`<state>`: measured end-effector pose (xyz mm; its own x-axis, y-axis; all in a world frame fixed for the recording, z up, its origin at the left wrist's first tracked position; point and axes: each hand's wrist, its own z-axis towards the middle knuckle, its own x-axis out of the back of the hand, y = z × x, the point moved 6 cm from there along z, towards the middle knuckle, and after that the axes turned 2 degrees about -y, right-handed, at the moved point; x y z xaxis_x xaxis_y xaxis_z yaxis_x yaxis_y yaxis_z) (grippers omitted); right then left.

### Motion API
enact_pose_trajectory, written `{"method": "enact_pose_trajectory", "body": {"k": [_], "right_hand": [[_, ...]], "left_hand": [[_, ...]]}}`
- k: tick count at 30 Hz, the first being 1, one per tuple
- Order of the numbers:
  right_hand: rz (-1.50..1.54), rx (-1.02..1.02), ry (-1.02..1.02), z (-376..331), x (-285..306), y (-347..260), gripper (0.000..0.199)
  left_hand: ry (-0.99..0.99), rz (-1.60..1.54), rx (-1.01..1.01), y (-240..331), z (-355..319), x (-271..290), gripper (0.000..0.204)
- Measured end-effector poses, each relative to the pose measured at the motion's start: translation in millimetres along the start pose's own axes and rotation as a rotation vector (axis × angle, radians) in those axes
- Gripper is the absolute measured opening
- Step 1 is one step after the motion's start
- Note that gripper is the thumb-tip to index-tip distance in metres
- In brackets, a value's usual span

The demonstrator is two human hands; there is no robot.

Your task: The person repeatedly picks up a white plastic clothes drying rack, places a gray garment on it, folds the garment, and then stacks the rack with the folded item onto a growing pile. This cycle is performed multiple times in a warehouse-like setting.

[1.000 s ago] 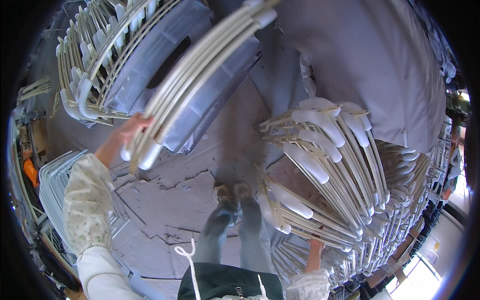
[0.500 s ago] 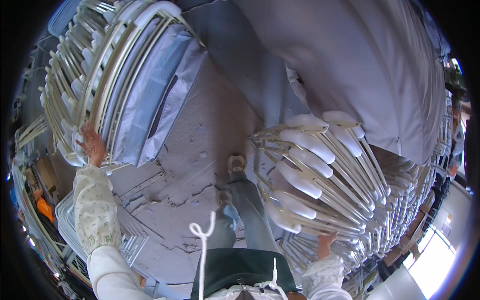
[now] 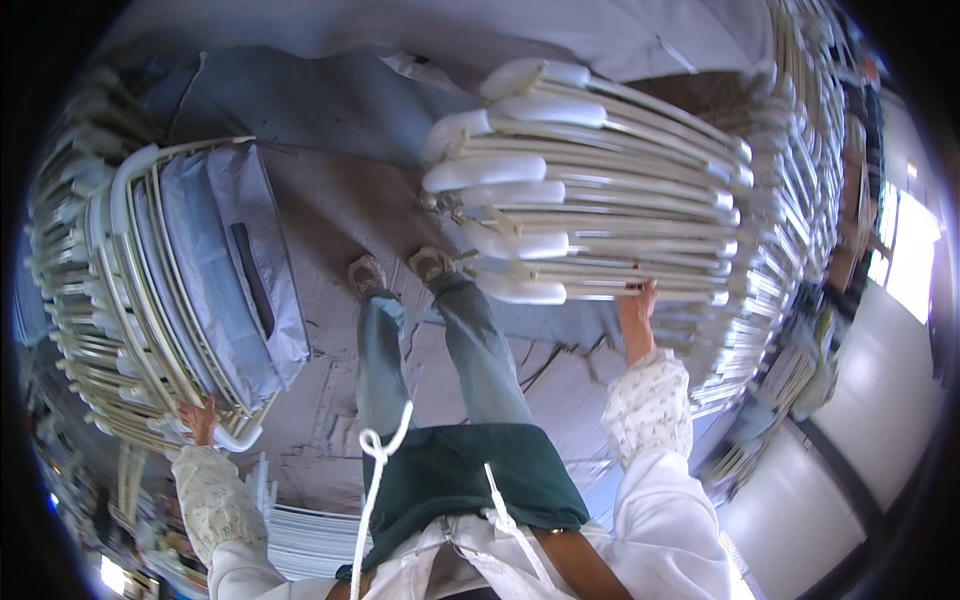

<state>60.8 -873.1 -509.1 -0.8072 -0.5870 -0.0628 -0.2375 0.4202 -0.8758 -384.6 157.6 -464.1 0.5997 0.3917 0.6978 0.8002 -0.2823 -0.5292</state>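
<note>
Reaching out wide to both sides, in pale flowered sleeves (image 3: 650, 405). On the left, touching the near end of the left row of bent cream frames (image 3: 130, 310) with the left hand (image 3: 200, 420), with fingers a little apart; hard to tell if curled around a bar or just laid on it. Packed tight there, with a blue-grey cloth panel (image 3: 225, 260) just beside, on the side toward the legs. On the right, touching the nearest bar of the right stack of cream frames (image 3: 640, 205) with the right hand (image 3: 638, 305), with fingers pointing up; too blurry to tell if closed around it. Capped there with puffy white covers (image 3: 525, 243). Standing between both piles in blue jeans (image 3: 480, 350) and a dark green apron (image 3: 475, 465).
</note>
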Motion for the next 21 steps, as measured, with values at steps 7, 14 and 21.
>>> {"method": "enact_pose_trajectory", "body": {"k": [7,14,21], "right_hand": [[-0.354,0.095,0.320,-47.5,64.7,-39.7,0.042],[0.054,0.112,0.516,-81.3,23.4,-36.7,0.057],[0.078,0.029,0.246,-69.5,98.4,-27.1,0.043]], "left_hand": [[0.508,-0.237,-1.108,227.0,-158.1,100.1,0.075],[0.417,-0.101,-2.201,465.1,-545.0,132.0,0.060],[1.002,0.211,-2.336,563.9,-566.8,86.1,0.077]]}}
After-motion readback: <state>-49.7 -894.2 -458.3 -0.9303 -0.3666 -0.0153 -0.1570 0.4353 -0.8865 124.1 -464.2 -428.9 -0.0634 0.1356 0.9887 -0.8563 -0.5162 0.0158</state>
